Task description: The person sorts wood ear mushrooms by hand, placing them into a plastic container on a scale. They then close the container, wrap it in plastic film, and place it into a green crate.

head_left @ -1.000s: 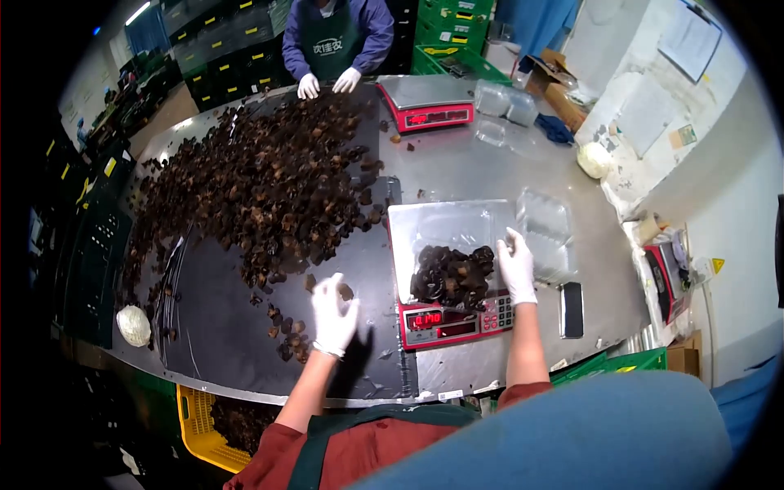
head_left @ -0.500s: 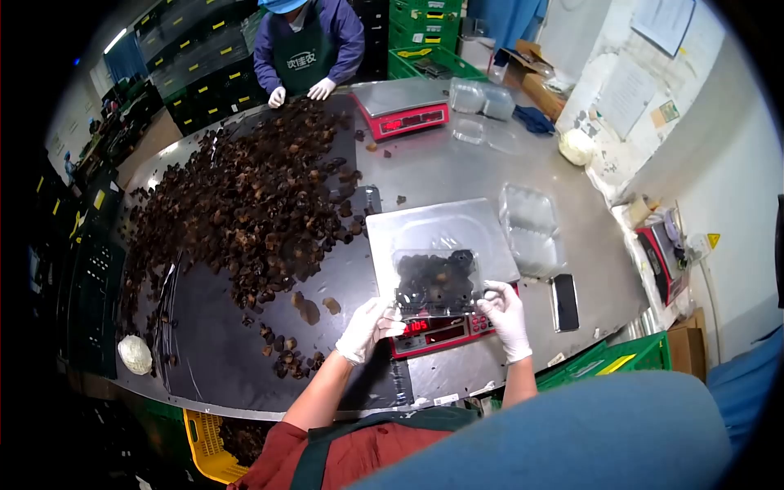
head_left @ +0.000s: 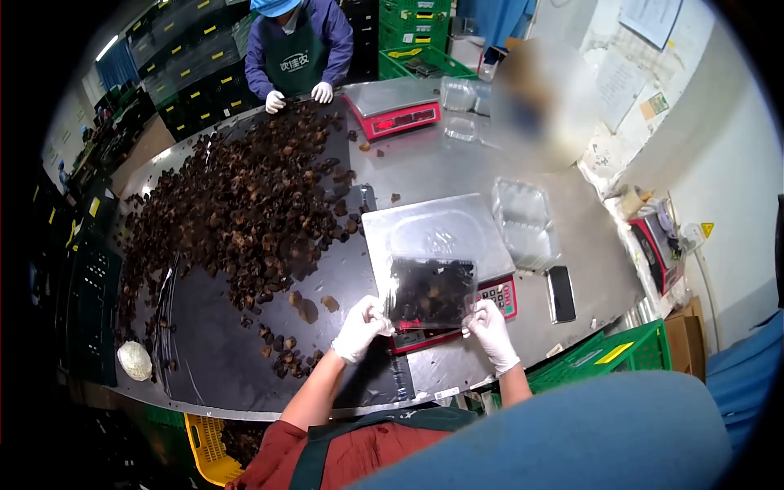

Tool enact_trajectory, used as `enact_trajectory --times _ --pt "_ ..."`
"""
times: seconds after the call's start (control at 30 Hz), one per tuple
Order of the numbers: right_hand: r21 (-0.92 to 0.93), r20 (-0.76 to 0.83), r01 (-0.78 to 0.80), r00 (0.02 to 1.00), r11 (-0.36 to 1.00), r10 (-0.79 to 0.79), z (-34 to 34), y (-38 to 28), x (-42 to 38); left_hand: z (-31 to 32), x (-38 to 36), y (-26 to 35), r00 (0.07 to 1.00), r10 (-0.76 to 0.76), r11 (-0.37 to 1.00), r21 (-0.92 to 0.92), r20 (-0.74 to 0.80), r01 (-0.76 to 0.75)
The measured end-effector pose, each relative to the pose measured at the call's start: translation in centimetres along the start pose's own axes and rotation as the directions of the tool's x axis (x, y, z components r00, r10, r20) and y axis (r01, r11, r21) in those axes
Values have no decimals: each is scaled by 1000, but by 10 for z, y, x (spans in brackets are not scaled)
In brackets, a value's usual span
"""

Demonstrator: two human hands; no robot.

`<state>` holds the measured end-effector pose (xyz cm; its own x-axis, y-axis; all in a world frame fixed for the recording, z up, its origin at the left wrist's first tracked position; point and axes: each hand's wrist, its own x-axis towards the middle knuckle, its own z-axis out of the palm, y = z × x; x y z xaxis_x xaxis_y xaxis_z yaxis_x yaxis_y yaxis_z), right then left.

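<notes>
Both my hands wear white gloves and hold a clear plastic clamshell box (head_left: 430,291) filled with dark dried mushrooms, lifted just above the front of a red weighing scale (head_left: 445,245). My left hand (head_left: 360,327) grips the box's near-left corner. My right hand (head_left: 490,328) grips its near-right corner. The scale's steel pan behind the box is bare. A large heap of dark dried mushrooms (head_left: 237,196) lies spread on a black sheet to the left.
Empty clear clamshell boxes (head_left: 524,222) and a black phone (head_left: 560,292) lie right of the scale. A co-worker in a green apron (head_left: 296,55) sorts mushrooms at the far side by a second red scale (head_left: 392,108). Green crates (head_left: 616,357) stand below right, a yellow crate (head_left: 202,445) below left.
My left hand left the loose mushrooms and joined the right at the box. Both hands closed the box and drew it off the scale pan toward me.
</notes>
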<state>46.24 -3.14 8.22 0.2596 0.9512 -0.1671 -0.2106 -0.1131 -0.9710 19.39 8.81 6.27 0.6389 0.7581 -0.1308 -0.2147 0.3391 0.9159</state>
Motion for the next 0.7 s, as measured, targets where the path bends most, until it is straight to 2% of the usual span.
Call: enact_trajectory --times 0.03,0.07,0.13,0.17,0.23,0.27,0.3,0.33,0.37,0.43,0.47,0.5,0.53,0.57,0.6,0.63,0.67,0.7 --pt "5 -56 47 997 999 -47 3 2 -2 0 -3 2 998 45 998 41 36 -46" --pt "-188 -66 163 982 969 -178 0 6 -2 3 -9 7 993 85 993 81 76 -91" --pt "-544 -13 342 910 767 -415 -11 16 -4 26 -28 55 997 -68 930 363 28 54" --pt "-585 21 408 872 701 -490 -5 4 -11 25 -23 47 973 214 748 626 89 -222" --pt "-624 150 632 674 459 -723 -2 -4 -10 44 -34 75 938 240 366 871 251 -327" --pt "-650 196 696 543 306 -817 -2 -6 -8 31 -26 58 750 491 143 809 442 -571" --pt "-684 248 702 477 196 -843 2 -16 -11 35 -24 54 910 362 639 657 202 -400" --pt "-686 240 706 451 179 -860 4 -18 -14 41 -22 51 994 96 944 314 48 -106" --pt "-688 232 708 423 160 -876 6 -19 -18 36 -24 42 979 204 895 401 25 -196" --pt "-683 198 712 392 160 -899 6 -19 -26 23 -21 17 929 357 796 488 98 -358" --pt "-586 52 699 538 410 -841 11 -17 -34 27 -24 31 844 465 582 627 267 -519" --pt "-272 -155 635 712 723 -685 19 -27 -44 30 -25 46 719 552 318 691 422 -649" --pt "113 -275 487 853 866 -444 27 -37 -57 36 -27 38 778 512 493 618 363 -613" --pt "134 -247 465 871 875 -424 33 -45 -60 40 -28 21 860 387 735 453 332 -505" --pt "167 -218 390 910 905 -352 36 -38 -71 45 -27 3 909 220 910 262 354 -322" --pt "195 -187 313 942 930 -278 38 -32 -81 43 -31 -7 626 343 392 499 700 -773" --pt "250 -136 175 980 952 -144 37 -14 -97 49 -30 -7 258 194 -318 310 946 -896" --pt "367 -122 218 975 905 -185 31 -17 -106 83 -28 6 530 -198 191 563 824 -804"
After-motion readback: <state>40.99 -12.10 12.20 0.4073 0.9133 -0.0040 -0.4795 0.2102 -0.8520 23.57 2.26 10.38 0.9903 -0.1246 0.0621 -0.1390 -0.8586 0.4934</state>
